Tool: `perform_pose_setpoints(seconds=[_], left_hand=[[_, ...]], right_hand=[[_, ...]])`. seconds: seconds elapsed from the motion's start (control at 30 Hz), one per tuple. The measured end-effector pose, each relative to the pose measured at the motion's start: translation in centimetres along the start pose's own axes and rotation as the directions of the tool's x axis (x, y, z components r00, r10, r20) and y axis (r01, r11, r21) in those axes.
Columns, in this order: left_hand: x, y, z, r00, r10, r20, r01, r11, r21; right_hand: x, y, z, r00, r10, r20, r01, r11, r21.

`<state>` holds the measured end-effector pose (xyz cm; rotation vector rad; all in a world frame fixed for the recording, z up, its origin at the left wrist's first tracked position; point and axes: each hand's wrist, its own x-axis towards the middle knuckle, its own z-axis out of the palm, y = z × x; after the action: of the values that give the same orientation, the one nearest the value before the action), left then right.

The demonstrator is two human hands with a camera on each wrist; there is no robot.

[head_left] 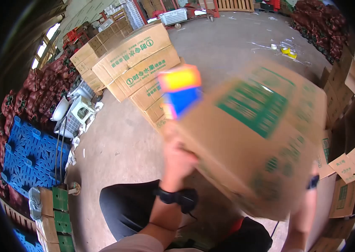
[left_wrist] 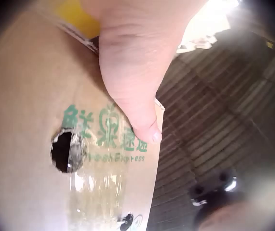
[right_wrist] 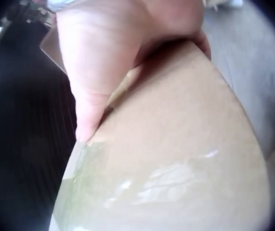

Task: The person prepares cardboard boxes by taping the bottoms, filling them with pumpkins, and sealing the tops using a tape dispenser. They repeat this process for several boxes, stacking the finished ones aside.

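Observation:
A closed cardboard box (head_left: 244, 138) with green printing hangs tilted above the lap, blurred in the head view. My left hand (head_left: 177, 157) grips its left side; in the left wrist view the thumb of that hand (left_wrist: 132, 67) lies along the box edge, beside a round hole and clear tape on the cardboard (left_wrist: 26, 120). A blurred orange and blue object (head_left: 181, 90) is at the box's left corner, just above the left hand; whether the fingers hold it I cannot tell. My right hand (right_wrist: 113, 57) grips the opposite end, its thumb on the taped cardboard (right_wrist: 176, 130), fingers mostly hidden.
Stacked printed boxes (head_left: 142, 63) stand ahead to the left. Red net sacks (head_left: 45, 90) and a blue plastic pallet (head_left: 32, 155) line the left side. Yellow tape rolls (head_left: 289, 52) lie on the floor (head_left: 232, 42). Open cartons (head_left: 347, 166) are at the right.

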<state>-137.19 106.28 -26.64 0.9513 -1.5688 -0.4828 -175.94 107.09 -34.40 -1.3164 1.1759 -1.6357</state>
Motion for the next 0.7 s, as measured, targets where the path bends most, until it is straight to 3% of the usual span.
perform_pose_setpoints(seconds=[0.03, 0.07, 0.1, 0.13, 0.17, 0.2, 0.23, 0.3, 0.33, 0.4, 0.43, 0.53, 0.6, 0.63, 0.67, 0.7], left_hand=[[1.2, -1.3, -2.8, 0.98, -0.015, -0.2, 0.019, 1.0, 0.02], [2.4, -0.8, -4.8, 0.946, 0.079, -0.314, -0.005, 0.974, 0.228], [3.3, -0.3, -6.7, 0.899, 0.194, -0.392, -0.007, 0.903, 0.429], [3.5, -0.9, -8.0, 0.863, 0.221, -0.454, 0.094, 0.812, 0.575], [2.8, -2.4, -9.4, 0.864, 0.235, -0.446, 0.181, 0.68, 0.711], [1.8, -4.1, -10.3, 0.867, 0.248, -0.433, 0.256, 0.523, 0.813], [0.9, -5.5, -10.5, 0.873, 0.225, -0.432, 0.245, 0.564, 0.789], [-0.9, -7.5, -10.8, 0.891, 0.163, -0.423, 0.238, 0.626, 0.743], [-1.0, -7.8, -10.9, 0.894, 0.142, -0.425, 0.237, 0.655, 0.718], [-0.5, -8.1, -10.6, 0.899, 0.096, -0.427, 0.23, 0.727, 0.647], [0.3, -7.7, -10.8, 0.925, -0.018, -0.379, 0.289, 0.681, 0.673], [1.2, -9.5, -11.3, 0.945, 0.092, -0.315, 0.247, 0.437, 0.865], [1.4, -13.7, -12.6, 0.916, 0.261, -0.304, 0.131, 0.521, 0.843], [2.0, -18.5, -14.9, 0.877, 0.393, -0.276, 0.073, 0.46, 0.885], [2.4, -16.0, -14.5, 0.939, 0.102, -0.329, 0.199, 0.62, 0.759], [3.1, -18.0, -16.4, 0.973, 0.132, -0.19, 0.125, 0.389, 0.913]], right_hand=[[3.3, -0.1, 4.1, 0.991, -0.081, 0.106, 0.087, 0.995, -0.047], [6.6, 0.2, 8.9, 0.969, -0.143, 0.202, 0.162, 0.984, -0.078], [7.5, 1.7, 13.1, 0.982, -0.109, 0.155, 0.146, 0.957, -0.249], [6.9, -0.9, 17.7, 0.96, 0.074, 0.27, -0.047, 0.994, -0.103], [6.7, 2.5, 20.8, 0.962, -0.175, 0.21, 0.267, 0.763, -0.589], [5.2, 4.1, 23.7, 0.92, -0.239, 0.312, 0.386, 0.701, -0.6], [4.1, 4.7, 26.1, 0.863, -0.289, 0.415, 0.499, 0.626, -0.599], [3.6, 3.1, 28.2, 0.921, 0.016, 0.39, 0.258, 0.725, -0.638], [2.9, 2.7, 28.8, 0.911, 0.179, 0.372, 0.122, 0.745, -0.656], [3.0, 5.5, 29.1, 0.915, 0.104, 0.389, 0.111, 0.863, -0.493], [3.3, 6.1, 28.8, 0.925, 0.06, 0.376, 0.107, 0.907, -0.407], [3.4, 2.6, 25.6, 0.825, 0.208, 0.525, -0.058, 0.956, -0.288], [1.9, 2.5, 22.3, 0.64, 0.429, 0.638, -0.026, 0.841, -0.54], [-0.4, 2.6, 20.4, 0.702, 0.386, 0.599, 0.002, 0.839, -0.543], [-2.9, 2.7, 17.4, 0.763, 0.349, 0.544, 0.026, 0.824, -0.566], [-5.1, 2.7, 14.5, 0.813, 0.399, 0.424, -0.077, 0.795, -0.601]])
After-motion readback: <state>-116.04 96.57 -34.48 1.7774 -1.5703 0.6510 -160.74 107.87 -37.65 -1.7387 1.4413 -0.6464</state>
